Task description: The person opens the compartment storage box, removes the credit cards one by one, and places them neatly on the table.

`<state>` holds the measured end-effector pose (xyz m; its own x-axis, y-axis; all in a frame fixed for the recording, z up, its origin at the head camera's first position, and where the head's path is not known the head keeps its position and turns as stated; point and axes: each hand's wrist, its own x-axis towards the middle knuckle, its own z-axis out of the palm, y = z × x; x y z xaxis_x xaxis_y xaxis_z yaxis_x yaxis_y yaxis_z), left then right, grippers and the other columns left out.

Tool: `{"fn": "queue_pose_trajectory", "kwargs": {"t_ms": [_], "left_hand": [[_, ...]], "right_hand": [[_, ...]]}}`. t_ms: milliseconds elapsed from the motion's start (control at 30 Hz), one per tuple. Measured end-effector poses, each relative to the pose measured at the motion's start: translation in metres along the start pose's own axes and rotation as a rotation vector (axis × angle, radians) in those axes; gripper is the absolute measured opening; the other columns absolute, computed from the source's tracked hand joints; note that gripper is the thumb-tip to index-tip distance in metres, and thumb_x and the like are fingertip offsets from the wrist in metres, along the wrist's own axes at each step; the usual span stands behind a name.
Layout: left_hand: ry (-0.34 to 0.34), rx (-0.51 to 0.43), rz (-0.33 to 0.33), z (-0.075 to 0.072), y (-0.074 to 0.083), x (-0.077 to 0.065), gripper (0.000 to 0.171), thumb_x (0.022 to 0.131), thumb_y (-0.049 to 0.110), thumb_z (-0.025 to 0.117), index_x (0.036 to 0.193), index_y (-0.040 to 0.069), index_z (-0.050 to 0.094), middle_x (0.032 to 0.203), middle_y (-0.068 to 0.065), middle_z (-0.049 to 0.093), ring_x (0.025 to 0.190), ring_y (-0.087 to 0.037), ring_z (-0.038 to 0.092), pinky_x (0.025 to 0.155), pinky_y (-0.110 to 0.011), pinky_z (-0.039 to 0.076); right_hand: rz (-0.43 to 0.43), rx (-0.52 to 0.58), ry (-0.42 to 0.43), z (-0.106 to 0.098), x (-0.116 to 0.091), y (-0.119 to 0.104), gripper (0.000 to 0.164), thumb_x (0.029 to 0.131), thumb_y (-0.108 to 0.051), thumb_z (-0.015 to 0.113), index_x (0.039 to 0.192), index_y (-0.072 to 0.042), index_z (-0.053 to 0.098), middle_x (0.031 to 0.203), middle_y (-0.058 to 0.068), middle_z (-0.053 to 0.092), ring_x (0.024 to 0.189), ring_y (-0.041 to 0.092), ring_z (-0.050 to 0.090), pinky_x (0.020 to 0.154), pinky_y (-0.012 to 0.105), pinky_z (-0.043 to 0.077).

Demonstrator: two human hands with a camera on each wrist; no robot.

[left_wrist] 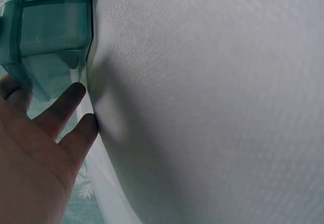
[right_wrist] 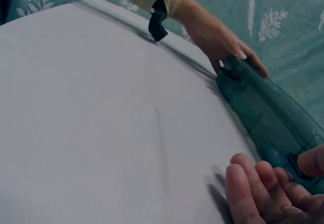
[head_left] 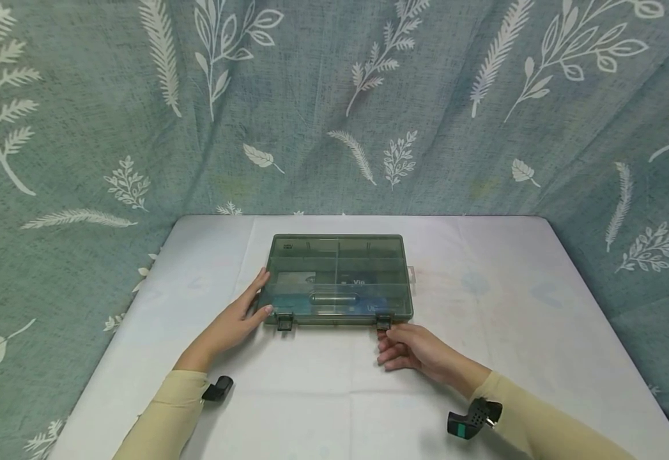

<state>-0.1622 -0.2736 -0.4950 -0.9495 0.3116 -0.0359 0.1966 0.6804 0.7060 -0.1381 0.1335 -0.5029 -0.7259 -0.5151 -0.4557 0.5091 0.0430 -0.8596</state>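
Observation:
A green see-through plastic storage case (head_left: 369, 262) lies on the table with its lid down and two dark latches along the front. Flat cards or packets with printing show through the lid. My left hand (head_left: 227, 332) rests against the case's left side, fingers spread along it and thumb at the front left corner. At the front right, my right hand (head_left: 420, 350) has its thumb and index finger at the right latch (head_left: 383, 321). Its other fingers bend loosely below the front edge. The left latch (head_left: 285, 321) stands free of both hands.
A white cloth covers the table (head_left: 322, 409), lightly creased. Behind and at both sides hangs a blue-green curtain (head_left: 311, 128) with white leaf prints. A small pale tab (head_left: 411, 275) sticks out beside the case's right edge. Dark cameras sit on both wrists.

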Motion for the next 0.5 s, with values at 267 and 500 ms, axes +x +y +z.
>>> {"fn": "queue_pose_trajectory", "kwargs": {"t_ms": [267, 500], "left_hand": [[0.001, -0.003, -0.009, 0.000, 0.002, -0.001, 0.076, 0.107, 0.038, 0.054, 0.166, 0.021, 0.009, 0.172, -0.004, -0.001, 0.153, -0.043, 0.016, 0.120, -0.069, 0.021], [-0.001, -0.002, -0.014, 0.000, 0.001, 0.000, 0.077, 0.107, 0.039, 0.054, 0.166, 0.021, 0.009, 0.172, -0.004, -0.001, 0.153, -0.043, 0.015, 0.120, -0.070, 0.020]], "right_hand": [[0.012, -0.068, -0.022, -0.015, -0.010, -0.004, 0.046, 0.108, -0.020, 0.048, 0.139, 0.015, 0.047, 0.112, 0.017, 0.065, 0.088, 0.019, 0.073, 0.082, 0.035, 0.065], [0.001, -0.257, 0.037, -0.034, -0.015, -0.013, 0.043, 0.106, -0.024, 0.054, 0.133, 0.011, 0.057, 0.110, 0.016, 0.067, 0.085, 0.020, 0.073, 0.076, 0.035, 0.066]]}}
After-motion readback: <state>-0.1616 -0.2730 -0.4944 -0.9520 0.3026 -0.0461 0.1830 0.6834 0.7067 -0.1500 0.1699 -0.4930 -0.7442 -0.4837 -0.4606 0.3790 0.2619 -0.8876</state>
